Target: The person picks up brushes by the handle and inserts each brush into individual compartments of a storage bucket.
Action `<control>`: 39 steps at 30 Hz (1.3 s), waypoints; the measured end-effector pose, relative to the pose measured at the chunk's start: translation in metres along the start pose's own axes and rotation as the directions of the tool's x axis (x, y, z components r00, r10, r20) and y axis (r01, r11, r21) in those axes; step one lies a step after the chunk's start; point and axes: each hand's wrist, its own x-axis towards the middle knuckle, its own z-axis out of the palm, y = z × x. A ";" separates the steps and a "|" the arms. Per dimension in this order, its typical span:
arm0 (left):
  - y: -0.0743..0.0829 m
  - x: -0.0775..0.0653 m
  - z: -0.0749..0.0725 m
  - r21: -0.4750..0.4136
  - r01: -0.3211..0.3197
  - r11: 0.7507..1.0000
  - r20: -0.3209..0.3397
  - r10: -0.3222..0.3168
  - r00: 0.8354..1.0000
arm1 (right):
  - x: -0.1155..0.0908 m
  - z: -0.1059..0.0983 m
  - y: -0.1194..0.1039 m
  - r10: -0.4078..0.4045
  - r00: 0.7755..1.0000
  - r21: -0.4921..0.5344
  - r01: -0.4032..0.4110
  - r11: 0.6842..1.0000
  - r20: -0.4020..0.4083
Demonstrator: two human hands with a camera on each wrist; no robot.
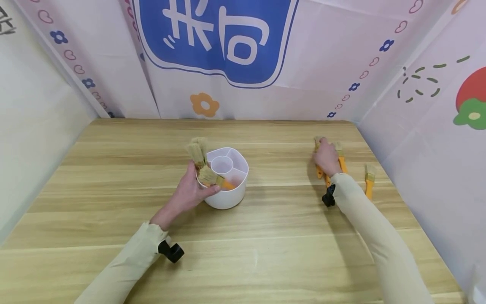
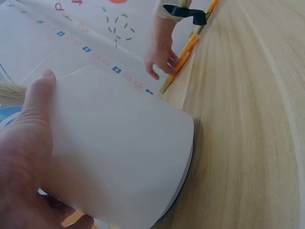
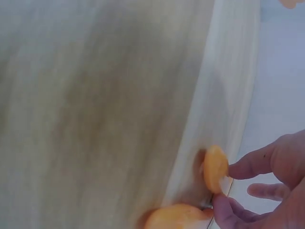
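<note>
A round white compartment organizer (image 1: 228, 198) stands left of the table's middle, and my left hand (image 1: 190, 188) grips its near-left wall, thumb along the outside. Several paintbrushes (image 1: 196, 153) with pale bristles stick up from its left compartment; another paintbrush with an orange handle (image 1: 228, 185) leans across the front. At the far right, my right hand (image 1: 327, 158) reaches down over paintbrushes lying on the table. In the right wrist view, thumb and fingertips pinch one orange handle (image 3: 216, 169), with a second orange handle (image 3: 176, 217) close beside it. The hand partly covers these brushes in the head view.
One paintbrush (image 1: 342, 162) lies just right of my right hand, and a separate paintbrush (image 1: 369, 181) lies near the table's right edge. Printed curtains (image 1: 311, 101) rise behind the wooden table (image 1: 265, 253) and along both sides.
</note>
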 end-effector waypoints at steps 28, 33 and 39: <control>-0.001 0.000 -0.003 0.001 0.015 1.000 -0.004 -0.015 1.000 | -0.022 0.001 -0.026 0.032 0.973 -0.182 0.010 0.983 0.229; 0.000 0.000 -0.003 -0.007 0.002 1.000 -0.004 -0.002 1.000 | -0.022 0.001 -0.026 0.067 0.970 -0.163 -0.029 0.986 0.232; 0.001 -0.001 -0.001 -0.016 0.007 1.000 0.004 -0.007 1.000 | -0.014 -0.001 -0.023 0.076 0.977 -0.145 -0.047 0.988 0.198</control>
